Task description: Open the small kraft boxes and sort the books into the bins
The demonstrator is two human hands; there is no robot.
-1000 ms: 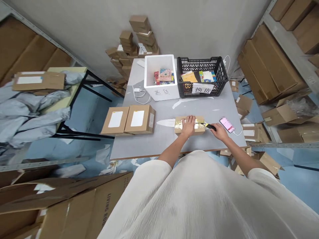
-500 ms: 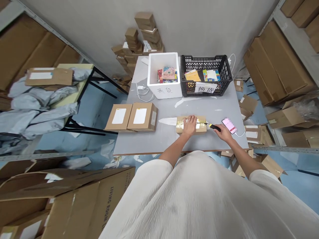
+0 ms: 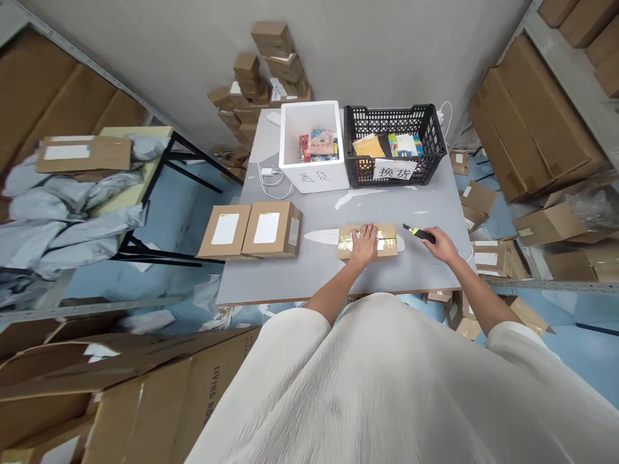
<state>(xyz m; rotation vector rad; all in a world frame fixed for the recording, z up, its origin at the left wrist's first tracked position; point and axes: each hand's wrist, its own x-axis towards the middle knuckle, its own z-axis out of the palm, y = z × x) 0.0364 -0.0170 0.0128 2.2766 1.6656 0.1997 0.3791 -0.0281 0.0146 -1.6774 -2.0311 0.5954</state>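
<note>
Head view: my left hand (image 3: 363, 243) presses flat, fingers apart, on the taped parcel (image 3: 370, 241); right hand (image 3: 441, 243) fingers clamped on the box cutter (image 3: 420, 233), just beside it on the tabletop (image 3: 314, 270)

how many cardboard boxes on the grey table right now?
3. Two labelled boxes side by side at the table's left edge; one taped box under the left hand. None seem hidden.
</note>
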